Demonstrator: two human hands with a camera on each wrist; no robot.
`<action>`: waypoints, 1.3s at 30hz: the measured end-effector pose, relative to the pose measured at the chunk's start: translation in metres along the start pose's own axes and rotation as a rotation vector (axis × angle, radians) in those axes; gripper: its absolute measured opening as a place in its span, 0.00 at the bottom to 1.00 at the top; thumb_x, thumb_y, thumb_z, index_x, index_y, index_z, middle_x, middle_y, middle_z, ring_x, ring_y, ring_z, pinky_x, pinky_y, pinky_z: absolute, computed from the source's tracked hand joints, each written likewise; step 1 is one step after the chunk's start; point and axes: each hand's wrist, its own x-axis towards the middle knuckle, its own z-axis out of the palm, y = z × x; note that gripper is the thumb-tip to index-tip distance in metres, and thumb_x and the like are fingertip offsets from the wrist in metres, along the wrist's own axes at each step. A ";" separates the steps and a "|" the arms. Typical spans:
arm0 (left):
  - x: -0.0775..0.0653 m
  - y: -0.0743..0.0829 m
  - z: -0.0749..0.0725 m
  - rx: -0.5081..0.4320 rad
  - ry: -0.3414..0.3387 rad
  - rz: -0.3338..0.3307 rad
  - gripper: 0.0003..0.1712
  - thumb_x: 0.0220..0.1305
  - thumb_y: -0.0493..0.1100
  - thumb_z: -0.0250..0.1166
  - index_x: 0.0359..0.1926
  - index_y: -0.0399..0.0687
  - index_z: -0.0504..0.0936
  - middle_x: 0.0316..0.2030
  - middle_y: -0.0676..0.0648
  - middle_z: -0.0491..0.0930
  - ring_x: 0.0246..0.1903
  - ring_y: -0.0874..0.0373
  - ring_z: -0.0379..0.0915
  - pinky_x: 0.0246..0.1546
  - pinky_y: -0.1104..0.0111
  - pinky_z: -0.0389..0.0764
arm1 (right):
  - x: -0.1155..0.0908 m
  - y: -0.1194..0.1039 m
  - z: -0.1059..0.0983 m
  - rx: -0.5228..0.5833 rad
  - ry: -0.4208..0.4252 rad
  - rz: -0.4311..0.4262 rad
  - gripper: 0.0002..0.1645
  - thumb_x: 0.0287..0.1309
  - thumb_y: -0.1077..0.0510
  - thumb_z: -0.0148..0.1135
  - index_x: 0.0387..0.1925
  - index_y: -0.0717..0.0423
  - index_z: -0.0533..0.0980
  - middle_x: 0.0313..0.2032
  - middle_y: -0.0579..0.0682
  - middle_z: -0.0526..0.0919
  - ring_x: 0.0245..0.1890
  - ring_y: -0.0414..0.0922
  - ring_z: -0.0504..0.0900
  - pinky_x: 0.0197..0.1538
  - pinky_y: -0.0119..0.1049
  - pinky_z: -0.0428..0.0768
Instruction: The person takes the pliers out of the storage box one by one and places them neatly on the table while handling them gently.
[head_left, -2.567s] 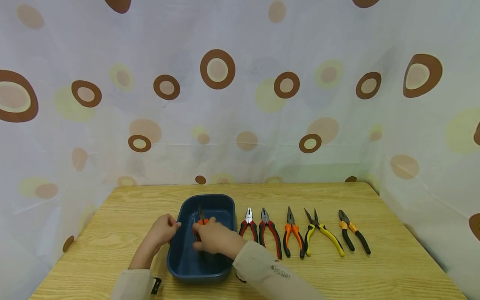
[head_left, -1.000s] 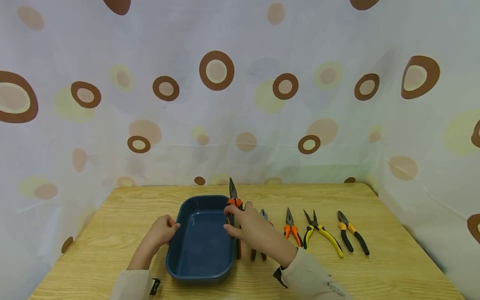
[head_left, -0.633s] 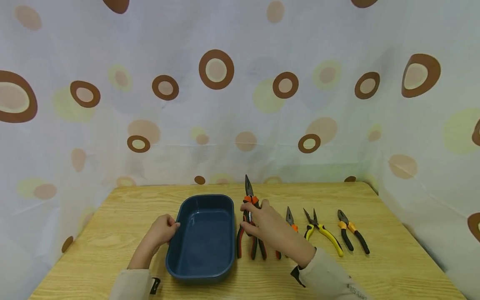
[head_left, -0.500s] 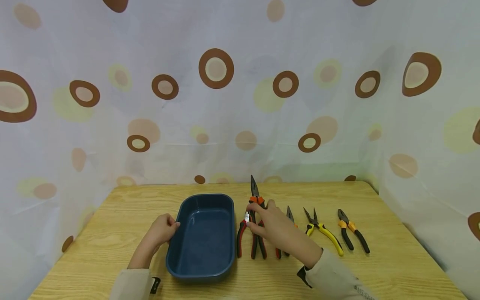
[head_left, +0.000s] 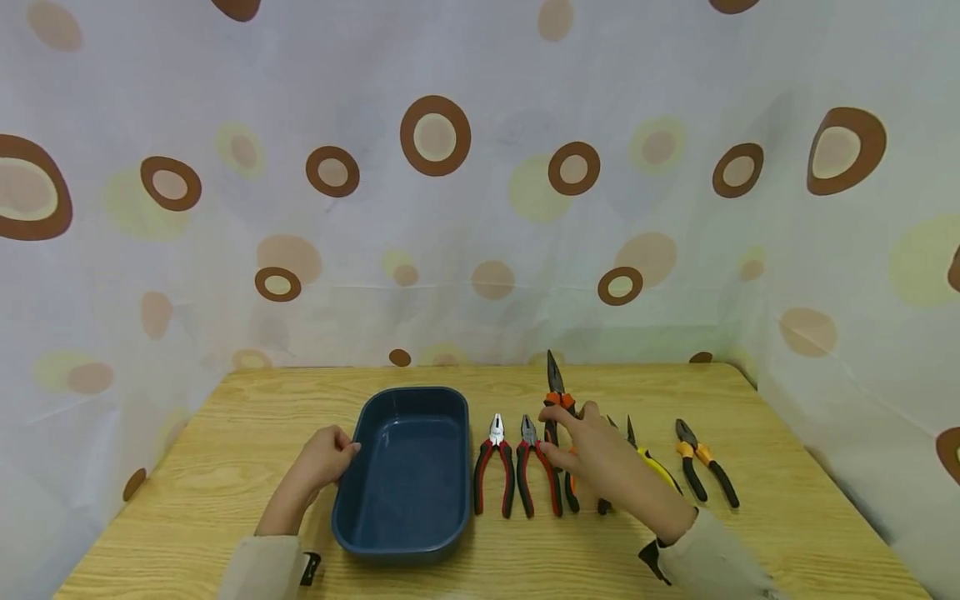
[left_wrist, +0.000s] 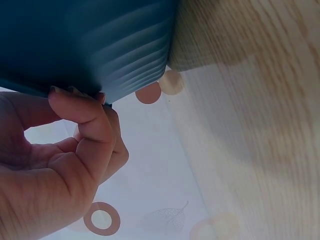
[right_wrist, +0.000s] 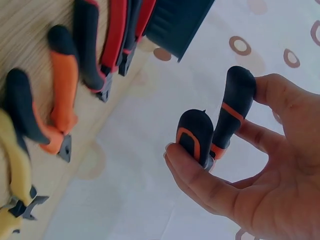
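Note:
My left hand (head_left: pixel 322 460) pinches the left rim of a dark blue rectangular tub (head_left: pixel 405 546) on the table; nothing lies inside it. In the left wrist view the thumb and fingertips meet at the tub's edge (left_wrist: pixel 30 90). My right hand (head_left: pixel 603 458) holds long-nose pliers (head_left: pixel 556 379) with black and orange handles, jaws pointing away. The right wrist view shows their handles (right_wrist: pixel 235 100) between thumb and fingers, raised off the table. Beneath the hand lie orange-handled long-nose pliers (head_left: pixel 572 492), partly hidden, and yellow-handled long-nose pliers (head_left: pixel 656 468).
Two red-and-black combination pliers (head_left: pixel 495 454) lie side by side right of the tub. Farther right are yellow-and-black combination pliers (head_left: pixel 696 457). The wooden table (head_left: pixel 270 417) ends at a patterned curtain (head_left: pixel 480 325) behind.
My right hand has lifted the long-nose pliers out of the tub and carried them right, past the red-and-black pliers. My left hand has stayed on the tub's rim.

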 end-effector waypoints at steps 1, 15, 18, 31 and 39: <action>0.000 0.000 0.000 0.002 0.001 0.002 0.08 0.66 0.32 0.54 0.29 0.34 0.68 0.22 0.45 0.67 0.18 0.58 0.65 0.21 0.64 0.75 | -0.001 0.003 -0.001 -0.005 0.006 -0.004 0.21 0.63 0.51 0.61 0.56 0.48 0.71 0.34 0.59 0.67 0.11 0.40 0.60 0.16 0.31 0.63; -0.001 0.000 -0.002 0.009 0.001 -0.011 0.09 0.66 0.32 0.55 0.29 0.34 0.68 0.22 0.44 0.67 0.18 0.57 0.66 0.21 0.64 0.76 | -0.019 0.054 -0.025 -0.047 0.022 0.070 0.21 0.64 0.51 0.60 0.56 0.51 0.70 0.36 0.64 0.68 0.14 0.42 0.62 0.19 0.35 0.64; 0.000 0.000 -0.002 0.020 0.005 -0.003 0.08 0.66 0.32 0.55 0.29 0.33 0.68 0.22 0.44 0.67 0.18 0.57 0.66 0.21 0.64 0.76 | -0.022 0.062 -0.033 -0.049 0.023 0.083 0.22 0.64 0.51 0.60 0.56 0.52 0.70 0.36 0.65 0.68 0.15 0.44 0.62 0.19 0.36 0.63; -0.005 0.004 -0.003 -0.001 0.010 -0.009 0.08 0.66 0.32 0.55 0.29 0.33 0.68 0.22 0.45 0.67 0.18 0.57 0.66 0.20 0.65 0.75 | -0.042 0.100 -0.049 -0.090 0.002 0.117 0.25 0.65 0.48 0.58 0.57 0.58 0.69 0.35 0.67 0.69 0.20 0.45 0.64 0.19 0.37 0.65; -0.007 0.002 -0.001 -0.014 0.011 -0.008 0.08 0.66 0.32 0.55 0.28 0.34 0.69 0.21 0.45 0.67 0.17 0.58 0.66 0.20 0.64 0.76 | -0.052 0.126 -0.057 -0.138 0.011 0.142 0.24 0.62 0.53 0.61 0.54 0.63 0.71 0.30 0.65 0.71 0.22 0.47 0.64 0.18 0.37 0.64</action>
